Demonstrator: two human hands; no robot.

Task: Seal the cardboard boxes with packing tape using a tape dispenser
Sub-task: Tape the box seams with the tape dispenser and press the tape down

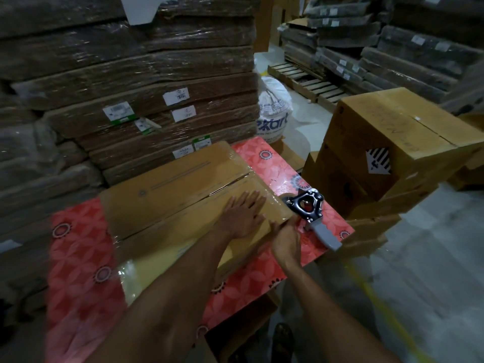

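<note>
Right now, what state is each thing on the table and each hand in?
Cardboard box: flaps closed, glossy tape on its near corners.
Tape dispenser: lying on the table, held by neither hand.
Left hand: flat, pressing on the box top.
Right hand: at the box's corner edge, grip unclear.

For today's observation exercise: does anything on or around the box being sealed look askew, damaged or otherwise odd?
Little stands out. The cardboard box sits skewed across the red patterned table, and its centre seam gapes slightly. The tape dispenser lies unheld by the right hand; the left hand presses the flap.
</note>
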